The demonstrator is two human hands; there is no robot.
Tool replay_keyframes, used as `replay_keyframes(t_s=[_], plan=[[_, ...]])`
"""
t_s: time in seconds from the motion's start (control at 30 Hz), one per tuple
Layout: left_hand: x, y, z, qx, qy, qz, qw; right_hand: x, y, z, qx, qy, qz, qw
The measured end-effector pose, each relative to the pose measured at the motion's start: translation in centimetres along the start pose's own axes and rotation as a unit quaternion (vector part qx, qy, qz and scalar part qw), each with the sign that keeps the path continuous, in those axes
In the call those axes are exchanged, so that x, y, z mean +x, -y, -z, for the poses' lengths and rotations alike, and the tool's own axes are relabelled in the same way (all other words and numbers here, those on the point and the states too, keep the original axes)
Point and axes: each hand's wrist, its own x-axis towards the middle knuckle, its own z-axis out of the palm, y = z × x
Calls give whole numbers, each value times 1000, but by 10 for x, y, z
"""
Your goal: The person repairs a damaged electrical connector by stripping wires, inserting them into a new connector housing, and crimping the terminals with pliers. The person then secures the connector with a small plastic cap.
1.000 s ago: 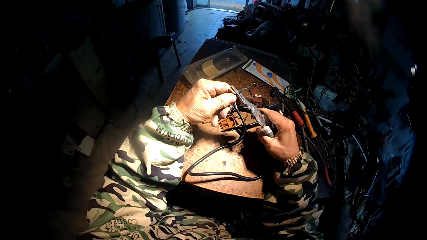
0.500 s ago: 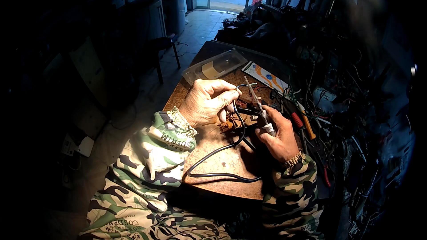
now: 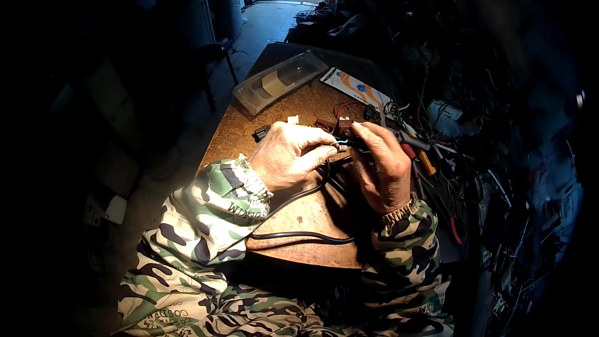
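Note:
My left hand (image 3: 288, 155) pinches the end of a black cable, where thin blue and white wires (image 3: 340, 143) stick out between the fingertips. The black cable (image 3: 302, 235) loops down over the wooden table under both hands. Close by on the right, my right hand (image 3: 385, 165) has its fingers curled toward the wire ends; what they hold, if anything, is hidden in shadow. Just beyond its fingertips sits a small brown block (image 3: 345, 123). A small black connector (image 3: 261, 132) and a pale piece (image 3: 293, 120) lie behind my left hand.
A clear plastic tray (image 3: 248, 101) with a tan card inside lies at the table's far left. Beside it is a white and orange printed package (image 3: 355, 87). Tools, including a yellow handle (image 3: 427, 163) and a red handle (image 3: 455, 229), lie among tangled wires on the right.
The thin, clear, syringe-like tool no longer shows in my right hand. Both hands have lowered toward the table, the right one closing in on the wire ends. The view has tilted down.

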Motion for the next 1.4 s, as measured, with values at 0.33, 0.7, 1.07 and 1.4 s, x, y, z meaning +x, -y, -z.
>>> replay_keyframes(t_s=[0.33,0.7,1.07,1.4], plan=[[-3,5,-4,56,62,-64,994,-8,-3,-13,11,14,75,997],[-2,8,1,20,138,-94,986,-4,-10,10,169,172,-10,970],[-8,13,1,69,155,-69,983,-10,-4,-1,136,185,-25,973],[-7,9,-5,79,120,-91,985,-12,-4,-9,46,142,1,989]])
